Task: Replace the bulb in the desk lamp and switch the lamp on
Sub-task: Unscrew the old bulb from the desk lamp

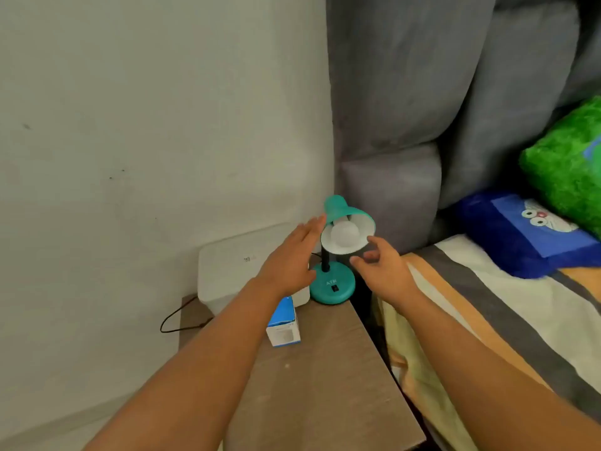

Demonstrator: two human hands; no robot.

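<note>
A small teal desk lamp (331, 288) stands at the far right corner of a brown bedside table (325, 369). Its shade (341, 211) tilts toward me, and a white bulb (345, 235) sits unlit inside it. A black switch shows on the round base. My left hand (289, 258) is flat and open just left of the shade, fingertips close to its neck. My right hand (380, 268) hovers below and to the right of the shade's rim, fingers curled apart and holding nothing. A blue and white bulb box (283, 327) lies on the table under my left forearm.
A white box-shaped device (234, 265) stands at the back of the table against the wall, and a black cable (175, 317) loops off the left edge. A bed with a striped sheet (487, 320), blue and green pillows and a grey padded headboard (406, 125) is to the right.
</note>
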